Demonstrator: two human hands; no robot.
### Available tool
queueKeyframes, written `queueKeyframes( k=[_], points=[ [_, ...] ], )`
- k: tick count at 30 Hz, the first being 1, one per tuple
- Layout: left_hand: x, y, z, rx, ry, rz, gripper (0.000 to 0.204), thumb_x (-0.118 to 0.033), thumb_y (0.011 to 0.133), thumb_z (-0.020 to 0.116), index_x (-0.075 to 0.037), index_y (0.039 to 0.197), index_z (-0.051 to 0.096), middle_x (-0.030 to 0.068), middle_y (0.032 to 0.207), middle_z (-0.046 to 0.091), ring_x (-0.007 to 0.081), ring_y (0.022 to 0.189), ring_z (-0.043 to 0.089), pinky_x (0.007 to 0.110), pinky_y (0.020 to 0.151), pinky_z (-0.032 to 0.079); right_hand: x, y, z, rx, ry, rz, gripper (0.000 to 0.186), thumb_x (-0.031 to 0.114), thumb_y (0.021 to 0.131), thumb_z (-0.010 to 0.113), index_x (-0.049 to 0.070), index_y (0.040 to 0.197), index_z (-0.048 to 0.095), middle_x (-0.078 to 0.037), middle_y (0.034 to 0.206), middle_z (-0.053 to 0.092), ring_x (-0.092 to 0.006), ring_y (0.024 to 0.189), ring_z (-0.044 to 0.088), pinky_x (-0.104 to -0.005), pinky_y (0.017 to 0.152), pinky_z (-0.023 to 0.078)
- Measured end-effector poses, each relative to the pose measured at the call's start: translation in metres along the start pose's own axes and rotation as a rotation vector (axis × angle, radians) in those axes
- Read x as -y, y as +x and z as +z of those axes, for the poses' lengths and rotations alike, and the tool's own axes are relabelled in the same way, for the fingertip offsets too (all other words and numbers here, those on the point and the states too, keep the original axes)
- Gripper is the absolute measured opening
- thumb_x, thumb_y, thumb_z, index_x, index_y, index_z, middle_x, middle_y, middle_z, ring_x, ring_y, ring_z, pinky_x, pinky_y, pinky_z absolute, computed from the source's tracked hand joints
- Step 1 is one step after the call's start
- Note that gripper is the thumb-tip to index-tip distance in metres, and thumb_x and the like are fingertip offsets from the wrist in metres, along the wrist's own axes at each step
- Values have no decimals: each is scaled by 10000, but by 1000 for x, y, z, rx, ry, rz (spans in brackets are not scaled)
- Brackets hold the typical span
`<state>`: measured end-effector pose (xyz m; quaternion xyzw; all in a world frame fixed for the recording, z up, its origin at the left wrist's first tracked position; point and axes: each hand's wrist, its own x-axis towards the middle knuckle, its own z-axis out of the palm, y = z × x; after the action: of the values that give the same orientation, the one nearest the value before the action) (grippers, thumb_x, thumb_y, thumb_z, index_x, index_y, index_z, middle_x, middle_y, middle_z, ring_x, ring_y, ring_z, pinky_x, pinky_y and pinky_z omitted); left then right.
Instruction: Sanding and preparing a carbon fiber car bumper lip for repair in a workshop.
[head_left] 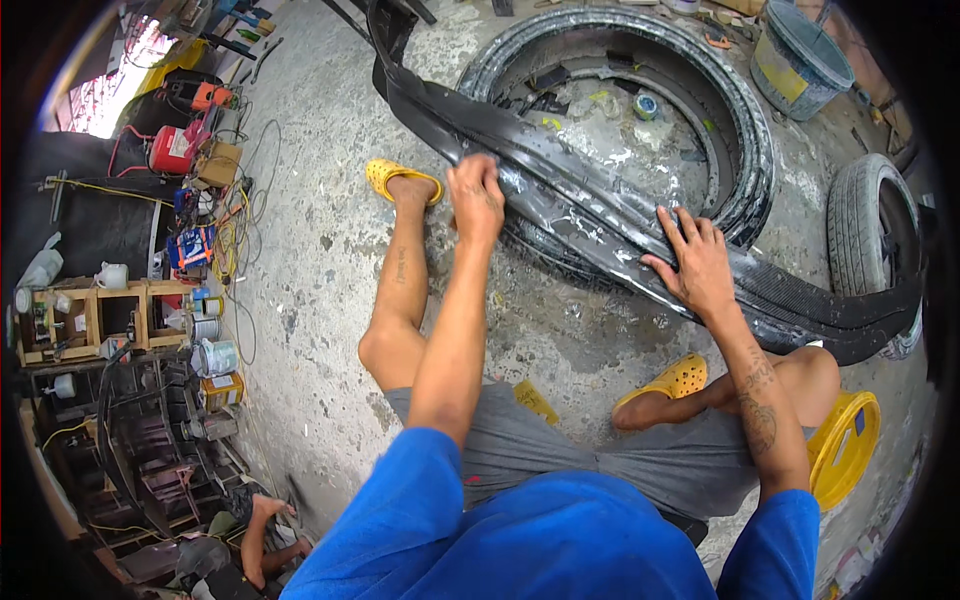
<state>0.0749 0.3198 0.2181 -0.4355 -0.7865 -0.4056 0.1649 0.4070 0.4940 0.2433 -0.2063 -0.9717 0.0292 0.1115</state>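
A long black plastic panel (pixel 560 190), ribbed and bent like a car bumper part, lies across a large tire (pixel 748 120). Its surface looks wet, with whitish streaks. My left hand (pixel 476 198) is closed at the panel's near edge, left of the middle; whatever its fingers may hold is hidden. Farther right, my right hand (pixel 697 262) lies on the panel with its fingers spread and its thumb toward the near edge.
A grey bucket (pixel 800 65) stands at the far right, above a second tire (pixel 862 225). Beside my right knee is a yellow bucket (pixel 848 450). Along the left are a wooden shelf (pixel 110 290), cans, cables and a red machine (pixel 172 150). Another person's leg (pixel 262 540) shows lower left.
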Motion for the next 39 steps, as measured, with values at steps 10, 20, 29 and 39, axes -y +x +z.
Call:
queueKeyframes(
  k=[10,20,29,39],
  points=[
    [-7,-2,2,102,-6,-14,66,23,918,667,-16,963,695,170,1052,728,386,1035,644,466,962,455,1,-1,2,-2,-48,-6,788,604,1008,628,112,1609,493,-188,1470,568,-368,1202,567,-489,1037,458],
    [-11,-10,3,97,-65,162,105,62,900,658,-25,955,679,144,1010,714,371,992,628,454,922,469,0,-2,3,-42,-20,-21,767,591,1007,639,106,1588,515,-182,1438,585,-371,1189,575,-497,1024,464],
    [-27,-15,2,256,-71,-23,96,38,907,664,-25,974,691,149,1058,722,387,1011,623,454,911,474,0,-1,2,-30,-30,-15,763,583,1010,639,108,1592,510,-188,1446,598,-373,1187,583,-495,1019,467],
    [-33,-17,3,165,-31,31,87,26,901,701,-31,964,718,138,1030,759,343,987,685,443,907,478,-1,-2,5,-24,-1,-17,752,587,1015,632,106,1582,522,-192,1445,598,-381,1191,584,-502,1014,466]
  ],
)
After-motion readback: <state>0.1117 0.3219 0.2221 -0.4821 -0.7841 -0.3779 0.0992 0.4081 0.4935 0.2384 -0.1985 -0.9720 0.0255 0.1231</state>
